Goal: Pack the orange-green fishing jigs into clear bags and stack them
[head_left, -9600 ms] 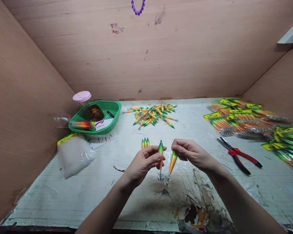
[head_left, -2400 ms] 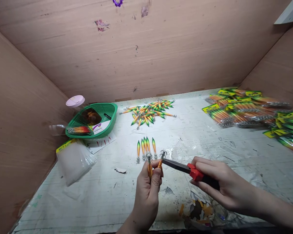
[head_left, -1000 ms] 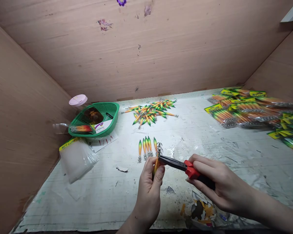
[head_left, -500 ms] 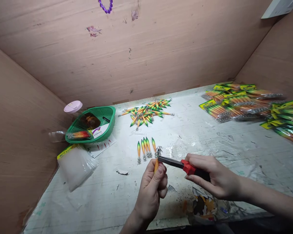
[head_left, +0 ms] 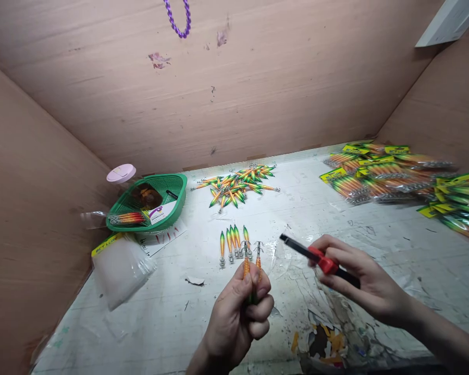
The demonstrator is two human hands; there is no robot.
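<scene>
My left hand (head_left: 238, 312) is closed around two squid jigs (head_left: 258, 264), orange-bodied fishing lures whose metal hook crowns point up. Their green ends are mostly hidden in my fingers. My right hand (head_left: 359, 281) grips pliers with red and black handles (head_left: 328, 264); the dark jaws point left, apart from the jigs. Just beyond my left hand, several green and orange jigs (head_left: 229, 245) lie in a row, hooks toward me. Farther back is a loose pile of similar jigs (head_left: 238, 187).
A green basket (head_left: 182, 195) with a packet of red lures stands at the left, beside a pink-lidded container (head_left: 121, 173). Clear plastic bags (head_left: 123, 271) lie in front of it. Packed lures (head_left: 386, 174) are heaped at the right. Cardboard-like walls enclose the table, whose front surface is torn.
The pliers have moved right, away from the jig's hook end. Two jigs now show in my left hand, where one was visible before. The camera view has shifted slightly.
</scene>
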